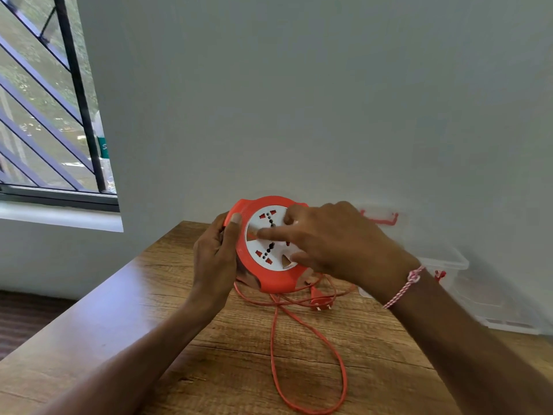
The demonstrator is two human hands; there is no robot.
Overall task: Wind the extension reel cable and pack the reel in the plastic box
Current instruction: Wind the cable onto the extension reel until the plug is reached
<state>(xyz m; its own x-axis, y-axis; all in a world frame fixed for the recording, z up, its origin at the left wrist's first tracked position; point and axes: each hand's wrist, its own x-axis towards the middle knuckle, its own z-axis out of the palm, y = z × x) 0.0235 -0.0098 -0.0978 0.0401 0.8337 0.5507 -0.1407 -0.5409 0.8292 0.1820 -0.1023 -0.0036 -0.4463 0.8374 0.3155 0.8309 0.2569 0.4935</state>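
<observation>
Working at the brown wood-grain desk (167,339), we hold the round orange plastic extension reel with its white socket face (263,244) tilted up above the far edge, near the wall. Behind it, at the far right corner, sits the clear plastic box with red latches (449,265), its mouth partly hidden by our right arm; the reel is not in it yet.

Our left hand (214,256) is closed round the reel's left rim, thumb over the front edge. Our right hand (338,244) lies on the white face with its fingers (269,234) spread, one stretched across the centre and another near the finger hole low on the disc, pressing rather than gripping.

The thin orange cable (276,348) is mostly unwound: it hangs from under the reel and loops loosely down the desk toward the near edge. Its orange plug (320,302) lies just below the reel.

We judge the reel light and rigid, its smooth rim liable to slip, so a firm hold on the rim suits it while the face is turned. The cable looks limp and prone to tangle; it wants guiding in as it winds.
</observation>
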